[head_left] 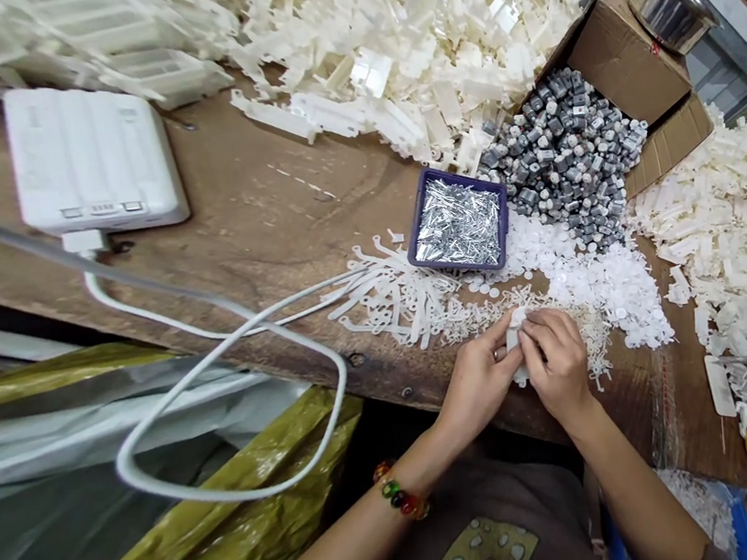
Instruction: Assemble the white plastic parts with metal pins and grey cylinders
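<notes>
Grip on both sides is closed: the left hand and the right hand pinch a small white plastic piece between them, with the right fingertips pressed on its upper part. Much of the piece is hidden, so its full shape cannot be told. It is held just above the near edge of the wooden table, beside a loose spread of white plastic discs and thin white moulded strips. It looks light and fairly stiff, like thin moulded plastic, so it should take little force to hold, though narrow parts could flex or snap and a smooth face could slip from a light pinch. Its thicker body looks the safest place to take hold. Both forearms rise from the lower edge of the view and converge, with the wrists angled inward and the hands close together. A beaded bracelet circles the left wrist. A navy tray of silver pins sits farther up the table, near a heap of grey cylindrical parts.
</notes>
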`<state>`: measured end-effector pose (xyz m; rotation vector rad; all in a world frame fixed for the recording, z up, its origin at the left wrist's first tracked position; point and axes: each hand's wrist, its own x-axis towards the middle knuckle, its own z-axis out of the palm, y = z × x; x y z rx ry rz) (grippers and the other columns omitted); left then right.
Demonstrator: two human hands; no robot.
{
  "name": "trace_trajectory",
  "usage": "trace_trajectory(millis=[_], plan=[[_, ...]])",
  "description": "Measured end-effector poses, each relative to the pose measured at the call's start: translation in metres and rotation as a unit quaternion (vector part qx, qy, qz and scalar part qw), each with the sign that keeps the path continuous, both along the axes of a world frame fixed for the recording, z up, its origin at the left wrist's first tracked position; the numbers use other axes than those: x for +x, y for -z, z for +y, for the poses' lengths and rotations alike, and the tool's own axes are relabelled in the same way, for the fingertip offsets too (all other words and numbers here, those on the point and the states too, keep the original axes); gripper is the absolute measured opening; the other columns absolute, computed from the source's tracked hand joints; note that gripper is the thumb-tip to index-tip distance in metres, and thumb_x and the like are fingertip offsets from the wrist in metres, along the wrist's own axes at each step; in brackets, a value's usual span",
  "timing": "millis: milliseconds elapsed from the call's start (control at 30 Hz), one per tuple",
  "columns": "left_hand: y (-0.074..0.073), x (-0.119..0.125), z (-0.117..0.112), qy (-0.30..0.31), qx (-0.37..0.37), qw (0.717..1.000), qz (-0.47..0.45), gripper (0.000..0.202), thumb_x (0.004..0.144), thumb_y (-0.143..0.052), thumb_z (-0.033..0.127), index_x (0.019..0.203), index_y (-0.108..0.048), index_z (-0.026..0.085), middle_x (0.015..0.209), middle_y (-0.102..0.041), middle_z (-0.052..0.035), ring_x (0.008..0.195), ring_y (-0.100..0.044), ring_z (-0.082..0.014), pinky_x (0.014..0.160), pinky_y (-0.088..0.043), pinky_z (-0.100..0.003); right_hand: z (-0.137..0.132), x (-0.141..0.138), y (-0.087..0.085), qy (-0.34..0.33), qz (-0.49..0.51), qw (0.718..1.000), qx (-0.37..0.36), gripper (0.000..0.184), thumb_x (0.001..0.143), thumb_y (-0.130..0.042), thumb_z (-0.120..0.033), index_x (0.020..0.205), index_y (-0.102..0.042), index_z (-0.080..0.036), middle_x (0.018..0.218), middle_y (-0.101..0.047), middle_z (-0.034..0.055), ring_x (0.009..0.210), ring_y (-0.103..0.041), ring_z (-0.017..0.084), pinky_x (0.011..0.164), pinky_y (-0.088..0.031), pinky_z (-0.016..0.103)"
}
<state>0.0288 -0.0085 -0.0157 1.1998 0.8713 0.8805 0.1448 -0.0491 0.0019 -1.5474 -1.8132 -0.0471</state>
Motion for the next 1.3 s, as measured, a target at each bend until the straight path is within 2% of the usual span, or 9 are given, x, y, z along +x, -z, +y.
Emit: trace_trajectory(millis=[100, 200, 333, 467, 600, 767, 967, 1133, 1300], plan=[[0.002, -0.003, 0.006, 0.039, -0.099, 0.992, -0.072, 0.053, 0.068, -0.059, 0.025, 0.119, -0.058, 0.011, 0.095, -0.071, -0.0062, 0.081, -0.063, -0.0207, 0.076, -0.048, -0.030, 0.019, 0.019, -0.016, -0.032, 0.032, 0.995, -0.094, 0.021, 0.090, -0.045, -0.024, 0.084, -0.064, -0.016, 0.089, -0.067, 0.0071, 0.088, -0.060, 0.017, 0.080, -0.048, 0.032], [-0.001, -0.004, 0.012, 0.070, -0.195, 0.971, -0.117, 0.060, 0.065, -0.062, 0.023, 0.123, -0.054, 0.011, 0.083, -0.073, -0.0052, 0.069, -0.064, -0.0185, 0.062, -0.048, -0.026, 0.072, 0.047, -0.033, 0.052, 0.031, 0.993, -0.106, 0.025, 0.091, -0.040, -0.026, 0.083, -0.062, -0.016, 0.081, -0.065, 0.0046, 0.077, -0.059, 0.015, 0.071, -0.047, 0.028], [-0.010, -0.003, 0.015, 0.071, -0.217, 0.965, -0.127, 0.058, 0.063, -0.064, 0.020, 0.120, -0.057, 0.012, 0.078, -0.073, -0.0049, 0.064, -0.064, -0.0176, 0.058, -0.046, -0.024, 0.153, 0.070, -0.042, 0.136, -0.152, 0.970, -0.132, 0.024, 0.084, -0.041, -0.009, 0.100, -0.058, -0.014, 0.099, -0.062, 0.0122, 0.090, -0.057, 0.019, 0.077, -0.043, 0.029], [-0.016, -0.004, 0.018, 0.067, -0.216, 0.964, -0.138, 0.058, 0.064, -0.065, 0.020, 0.120, -0.056, 0.012, 0.080, -0.073, -0.0054, 0.065, -0.064, -0.0177, 0.060, -0.046, -0.025, 0.185, 0.075, -0.037, 0.145, -0.233, 0.941, -0.197, 0.032, 0.081, -0.039, -0.002, 0.107, -0.055, -0.013, 0.102, -0.059, 0.0155, 0.087, -0.058, 0.020, 0.073, -0.042, 0.028], [-0.016, -0.003, 0.025, 0.052, -0.194, 0.968, -0.149, 0.056, 0.063, -0.063, 0.015, 0.119, -0.057, 0.014, 0.087, -0.073, -0.0052, 0.070, -0.064, -0.0164, 0.065, -0.046, -0.025, 0.163, 0.082, -0.039, 0.116, -0.182, 0.959, -0.184, 0.019, 0.084, -0.048, -0.015, 0.101, -0.056, -0.012, 0.102, -0.058, 0.0138, 0.087, -0.058, 0.020, 0.073, -0.043, 0.028], [-0.015, 0.010, 0.029, -0.005, -0.153, 0.974, -0.164, 0.061, 0.062, -0.062, 0.017, 0.121, -0.053, 0.010, 0.099, -0.070, -0.0088, 0.081, -0.064, -0.0185, 0.074, -0.047, -0.027, 0.085, 0.054, -0.032, 0.068, 0.001, 0.984, -0.167, 0.024, 0.089, -0.045, -0.038, 0.088, -0.055, -0.016, 0.074, -0.061, 0.0028, 0.061, -0.057, 0.013, 0.055, -0.042, 0.022], [-0.014, 0.022, 0.016, -0.079, -0.030, 0.991, -0.102, 0.057, 0.070, -0.059, 0.029, 0.123, -0.049, 0.012, 0.111, -0.065, -0.0107, 0.099, -0.060, -0.0222, 0.088, -0.044, -0.032, 0.017, 0.006, -0.002, 0.170, -0.109, 0.978, -0.054, 0.034, 0.090, -0.044, -0.043, 0.074, -0.055, -0.015, 0.064, -0.060, 0.0054, 0.059, -0.056, 0.015, 0.056, -0.037, 0.025], [-0.010, 0.022, 0.009, -0.077, 0.047, 0.995, 0.038, 0.056, 0.075, -0.055, 0.031, 0.127, -0.048, 0.013, 0.110, -0.064, -0.0100, 0.099, -0.059, -0.0244, 0.088, -0.044, -0.034, 0.008, 0.016, -0.019, 0.165, -0.104, 0.969, -0.151, 0.025, 0.089, -0.045, -0.037, 0.076, -0.055, -0.018, 0.067, -0.061, 0.0024, 0.062, -0.057, 0.014, 0.057, -0.035, 0.023], [-0.009, 0.026, 0.003, -0.022, 0.057, 0.997, 0.050, 0.053, 0.075, -0.056, 0.029, 0.126, -0.050, 0.017, 0.122, -0.060, -0.0067, 0.111, -0.053, -0.0249, 0.095, -0.041, -0.031, 0.001, 0.022, -0.043, 0.130, -0.133, 0.951, -0.249, 0.018, 0.088, -0.045, -0.032, 0.080, -0.056, -0.020, 0.076, -0.064, 0.0033, 0.066, -0.058, 0.016, 0.058, -0.036, 0.024]])
